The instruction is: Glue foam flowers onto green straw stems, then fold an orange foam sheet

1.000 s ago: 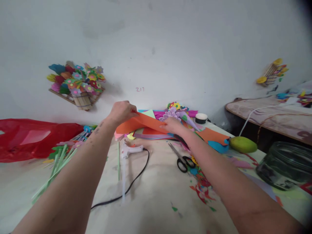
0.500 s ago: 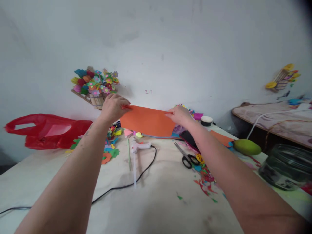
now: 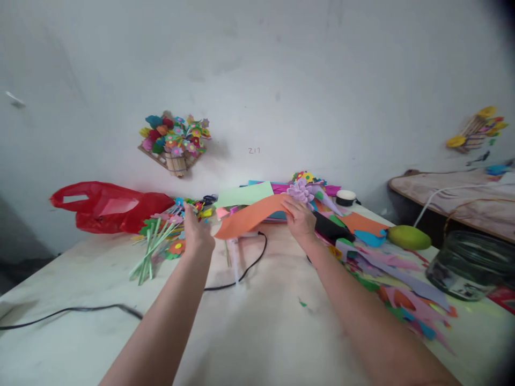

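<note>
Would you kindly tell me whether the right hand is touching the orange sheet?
Touching. The head view shows the right hand gripping the orange sheet at its right end, with no gap between them.

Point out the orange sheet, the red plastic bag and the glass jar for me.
Orange sheet (image 3: 250, 215): head view, middle of its curved face.
Red plastic bag (image 3: 115, 222): head view, lower part of its front.
Glass jar (image 3: 462, 266): head view, side wall below the rim.

Soft grey light, faint shadows, slight blur, darkened upper-right corner
</note>
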The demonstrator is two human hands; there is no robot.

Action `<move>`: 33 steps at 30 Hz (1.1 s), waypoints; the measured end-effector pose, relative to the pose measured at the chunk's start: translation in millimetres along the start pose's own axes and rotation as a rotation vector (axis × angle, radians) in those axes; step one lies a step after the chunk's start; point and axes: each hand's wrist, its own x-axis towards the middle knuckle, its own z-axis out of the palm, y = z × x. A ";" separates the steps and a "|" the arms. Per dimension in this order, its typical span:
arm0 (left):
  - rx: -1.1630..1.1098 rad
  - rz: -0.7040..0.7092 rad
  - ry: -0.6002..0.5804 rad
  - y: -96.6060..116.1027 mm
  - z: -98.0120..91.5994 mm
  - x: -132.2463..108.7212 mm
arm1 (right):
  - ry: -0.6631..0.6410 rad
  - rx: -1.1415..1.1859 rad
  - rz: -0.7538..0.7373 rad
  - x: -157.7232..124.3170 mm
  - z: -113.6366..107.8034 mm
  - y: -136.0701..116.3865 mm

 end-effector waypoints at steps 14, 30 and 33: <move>-0.281 -0.546 0.111 -5.4 10.6 -71.3 | -0.290 -0.110 0.047 -42.3 1.3 13.8; -0.828 -0.750 -0.208 -2.1 57.2 -137.7 | -0.322 0.104 -0.088 -57.8 4.7 -26.3; -0.952 -0.717 -0.215 -4.6 46.4 -130.1 | -0.302 0.143 -0.054 -57.4 -0.6 -29.1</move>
